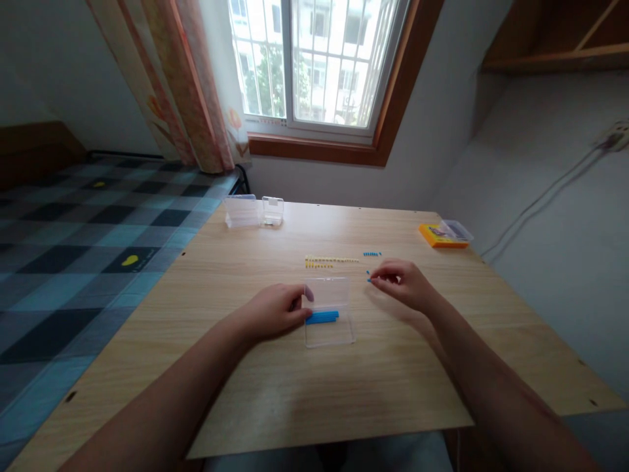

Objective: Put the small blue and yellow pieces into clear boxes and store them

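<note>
Lying in open clear case (328,335) on bench (275,393): blue sticks (322,317). Left hand (279,311): half-curled at case's left edge, grip unclear. Right hand (403,284): pinched on small blue piece (369,280), right of case.

Barred window (327,65) lights pale walls (432,124); floral curtain (171,85) by checked bed (98,229).

A head-worn camera is looking forward and down, close over a pale wood-grain table (388,377), facing a brown-framed glass window (329,62).

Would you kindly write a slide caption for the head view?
Left hand at a clear box of blue sticks; right hand at a blue piece.
</note>
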`<action>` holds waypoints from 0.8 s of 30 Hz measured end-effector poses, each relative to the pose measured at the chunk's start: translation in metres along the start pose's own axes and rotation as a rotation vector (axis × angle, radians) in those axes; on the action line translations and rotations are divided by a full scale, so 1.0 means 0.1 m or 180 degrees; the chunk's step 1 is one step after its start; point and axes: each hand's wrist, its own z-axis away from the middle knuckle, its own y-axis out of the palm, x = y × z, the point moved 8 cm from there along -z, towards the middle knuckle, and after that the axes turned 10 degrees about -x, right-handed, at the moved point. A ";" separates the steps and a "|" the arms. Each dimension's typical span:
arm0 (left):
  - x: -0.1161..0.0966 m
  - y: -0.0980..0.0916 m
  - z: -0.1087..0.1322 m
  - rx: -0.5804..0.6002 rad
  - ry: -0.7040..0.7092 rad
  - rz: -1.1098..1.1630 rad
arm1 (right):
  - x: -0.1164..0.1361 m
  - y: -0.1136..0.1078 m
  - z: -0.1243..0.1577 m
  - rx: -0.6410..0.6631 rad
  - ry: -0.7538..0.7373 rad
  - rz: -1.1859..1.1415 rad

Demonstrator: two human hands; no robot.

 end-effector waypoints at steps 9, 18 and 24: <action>-0.03 -0.01 0.00 0.0014 0.0008 0.0004 | 0.84 0.65 0.35 0.1342 -0.0748 0.0205; -0.02 0.00 0.00 -0.0006 0.0005 0.0011 | 0.72 0.76 0.32 0.1308 -0.0683 0.0835; -0.03 -0.01 -0.01 -0.0022 0.0012 -0.0040 | 0.76 0.73 0.32 0.1294 -0.0801 0.0988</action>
